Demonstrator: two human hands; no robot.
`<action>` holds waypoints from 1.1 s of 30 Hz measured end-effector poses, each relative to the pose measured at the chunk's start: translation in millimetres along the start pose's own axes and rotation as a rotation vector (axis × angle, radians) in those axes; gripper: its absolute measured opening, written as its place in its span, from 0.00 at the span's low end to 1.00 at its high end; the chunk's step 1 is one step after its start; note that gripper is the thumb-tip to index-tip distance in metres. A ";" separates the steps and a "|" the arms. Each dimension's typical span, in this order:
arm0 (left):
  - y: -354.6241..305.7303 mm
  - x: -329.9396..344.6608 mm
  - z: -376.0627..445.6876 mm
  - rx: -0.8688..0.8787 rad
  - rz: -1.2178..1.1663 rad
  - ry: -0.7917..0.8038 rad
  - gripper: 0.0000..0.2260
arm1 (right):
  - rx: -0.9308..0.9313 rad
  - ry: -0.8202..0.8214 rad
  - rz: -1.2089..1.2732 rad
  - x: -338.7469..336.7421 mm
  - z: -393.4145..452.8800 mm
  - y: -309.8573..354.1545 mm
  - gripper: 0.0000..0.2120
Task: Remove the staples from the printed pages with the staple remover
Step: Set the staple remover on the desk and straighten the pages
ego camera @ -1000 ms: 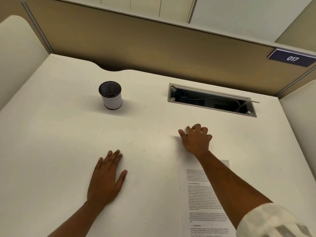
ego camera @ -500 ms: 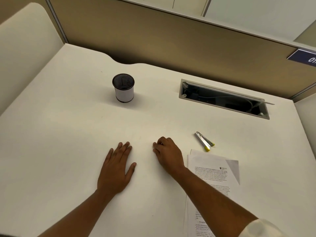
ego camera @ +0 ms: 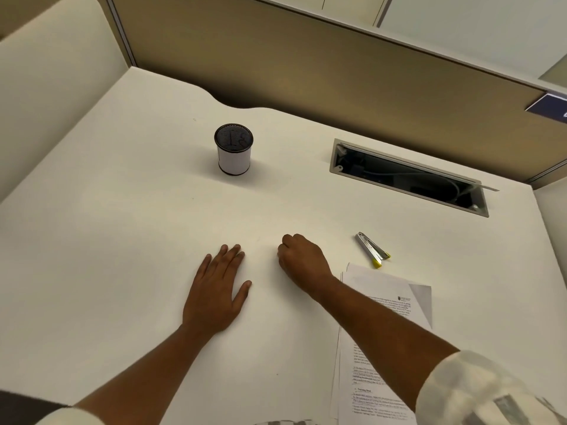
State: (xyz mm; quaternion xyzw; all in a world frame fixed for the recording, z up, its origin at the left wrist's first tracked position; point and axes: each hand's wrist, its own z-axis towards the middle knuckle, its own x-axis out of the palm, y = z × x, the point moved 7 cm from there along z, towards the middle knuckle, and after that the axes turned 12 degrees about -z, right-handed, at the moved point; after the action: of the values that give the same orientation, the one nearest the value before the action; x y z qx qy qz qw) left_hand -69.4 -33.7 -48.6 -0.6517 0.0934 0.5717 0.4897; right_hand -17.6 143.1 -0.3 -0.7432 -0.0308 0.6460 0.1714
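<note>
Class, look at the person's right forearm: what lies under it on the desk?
The printed pages lie under the right forearm, top right corner folded over. The arm covers a diagonal band of text. No staple can be made out. The staple remover lies apart, beyond the pages.

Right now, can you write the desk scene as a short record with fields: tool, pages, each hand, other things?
tool: staple remover, lying on the desk, beyond the pages, touched by no hand
pages: printed pages, stacked at right, top right corner folded over, right forearm across them
left hand: flat on desk, palm down, empty
right hand: loosely curled, resting on desk, left of the tool; nothing visible in it
other: mesh cup; open cable slot
</note>
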 end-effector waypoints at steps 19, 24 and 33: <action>5.8 8.1 7.8 -0.010 0.039 0.060 0.32 | 0.468 0.196 1.024 34.0 19.7 -54.8 0.14; 14.4 3.5 36.3 -0.012 0.034 0.083 0.33 | 0.441 0.169 1.119 18.2 42.2 -55.3 0.15; 30.6 -2.1 70.7 -0.007 0.005 0.076 0.33 | 0.406 -0.026 0.958 -60.7 150.9 -72.2 0.10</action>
State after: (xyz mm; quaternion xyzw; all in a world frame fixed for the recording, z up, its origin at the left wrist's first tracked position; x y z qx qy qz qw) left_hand -137.2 2.6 -53.7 -0.6746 0.1117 0.5480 0.4818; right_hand -161.3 227.1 62.5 -0.6176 0.4364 0.6543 -0.0032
